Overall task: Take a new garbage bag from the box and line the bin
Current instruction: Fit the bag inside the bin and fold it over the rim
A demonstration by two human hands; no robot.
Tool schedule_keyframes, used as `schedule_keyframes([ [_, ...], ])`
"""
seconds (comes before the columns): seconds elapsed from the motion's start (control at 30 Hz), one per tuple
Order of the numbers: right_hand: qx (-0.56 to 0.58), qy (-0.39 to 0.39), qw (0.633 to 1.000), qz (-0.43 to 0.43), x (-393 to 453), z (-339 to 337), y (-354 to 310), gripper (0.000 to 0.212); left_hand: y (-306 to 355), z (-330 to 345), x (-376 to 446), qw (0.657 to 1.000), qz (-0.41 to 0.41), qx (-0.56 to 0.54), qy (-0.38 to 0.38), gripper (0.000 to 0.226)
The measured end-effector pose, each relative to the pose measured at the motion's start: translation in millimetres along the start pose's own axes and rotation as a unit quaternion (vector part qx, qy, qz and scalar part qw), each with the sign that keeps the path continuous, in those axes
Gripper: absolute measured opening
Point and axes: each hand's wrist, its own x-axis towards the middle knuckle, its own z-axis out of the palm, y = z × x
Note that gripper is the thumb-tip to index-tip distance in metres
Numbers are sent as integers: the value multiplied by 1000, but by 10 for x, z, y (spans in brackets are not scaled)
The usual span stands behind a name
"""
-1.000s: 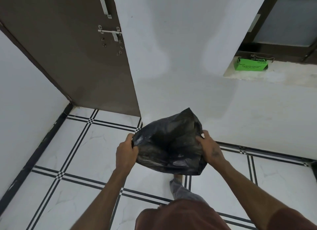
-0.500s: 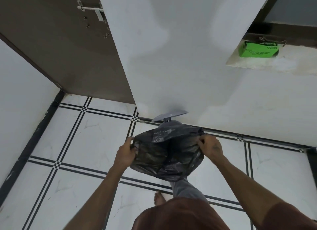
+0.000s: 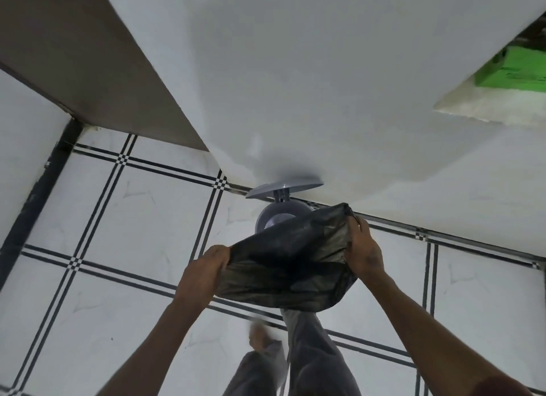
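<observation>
1. Stepping closer over the last second, the person is bringing the black garbage bag (image 3: 291,265) down from chest height toward the grey bin (image 3: 279,218), which is now coming into sight by the base of the wall with its lid (image 3: 284,187) tipped up.

2. Both hands are grasping the bag's mouth: the left hand (image 3: 206,270) is clutching the edge on the side of the bin nearer the door (image 3: 88,70), and the right hand (image 3: 365,252) is pinching the opposite edge, stretching the film wide between them.

3. Hanging just in front of the bin and covering part of its opening, the bag is not yet sitting inside it.

4. Up and to the right of the bin, the green box (image 3: 511,70) is resting on a ledge, so the fetching step looks finished.

5. Judging from this, the lining step is beginning; lowering the bag's body in and folding its rim over the bin's edge is what remains.
</observation>
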Motion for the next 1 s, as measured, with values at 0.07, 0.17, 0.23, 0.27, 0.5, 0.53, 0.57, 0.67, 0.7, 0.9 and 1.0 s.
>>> schedule_keyframes([
  [0.07,3,-3,1000,-5,142,67,46,60,-102,179,167,1000,3,0,-12,14],
  [0.17,34,-8,999,1,373,257,136,66,-177,506,420,996,-25,-87,19,33],
  [0.23,41,-8,999,0,485,398,186,73,-180,703,606,990,-43,-123,47,45],
  [0.27,42,-9,999,-3,544,475,215,78,-182,791,707,989,-55,-127,54,46],
  [0.5,32,-53,997,46,1108,1221,585,86,-562,1646,1520,983,-105,-148,25,41],
  [0.53,21,-63,997,42,1180,1328,645,87,-648,1755,1614,984,-107,-142,10,44],
  [0.57,10,-71,997,39,1255,1400,691,89,-725,1823,1701,985,-113,-133,-8,47],
  [0.67,-32,-91,994,44,1511,1659,899,88,-948,2027,1951,984,-136,-104,-58,50],
  [0.7,-41,-91,994,45,1588,1714,938,86,-1014,2077,2018,983,-141,-97,-67,49],
  [0.9,-64,-65,995,29,1992,2010,1068,86,-1324,2371,2389,982,-146,-106,-59,52],
  [1.0,-60,-57,996,15,2193,2176,1117,94,-1410,2519,2582,985,-131,-105,-51,49],
])
